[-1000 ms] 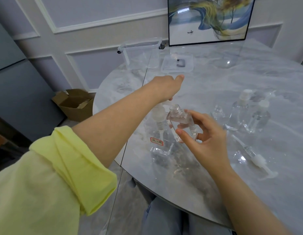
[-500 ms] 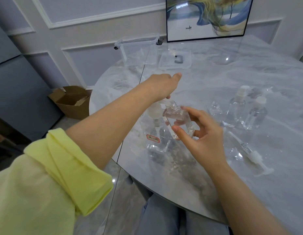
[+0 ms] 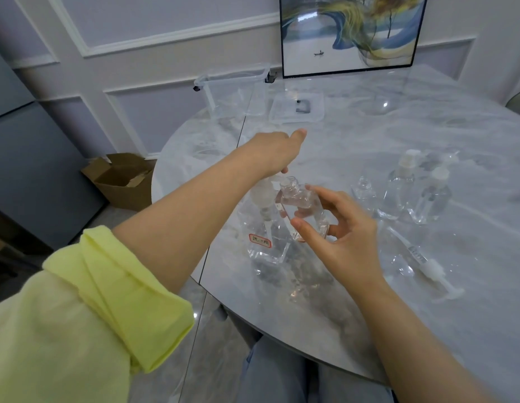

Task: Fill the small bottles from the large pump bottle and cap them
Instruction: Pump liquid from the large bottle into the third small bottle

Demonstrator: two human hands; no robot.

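The large clear pump bottle (image 3: 267, 237) with a red-edged label stands near the table's front-left edge. My left hand (image 3: 273, 149) rests on top of its white pump head (image 3: 263, 193), pressing down, with most fingers hidden behind the hand. My right hand (image 3: 346, 237) grips a small, uncapped clear bottle (image 3: 299, 205), tilted, its open neck right at the pump's nozzle. A little clear liquid shows inside it.
To the right stand two capped small bottles (image 3: 398, 187) (image 3: 430, 199) and one uncapped small bottle (image 3: 363, 190). A loose white pump cap (image 3: 430, 269) lies nearer me. A clear bin (image 3: 235, 91), its lid (image 3: 296, 110) and a framed picture (image 3: 349, 33) sit at the back. A cardboard box (image 3: 122, 178) is on the floor.
Both hands stay on the pump head and the small bottle, which remains at the nozzle. Only my viewpoint has shifted slightly.
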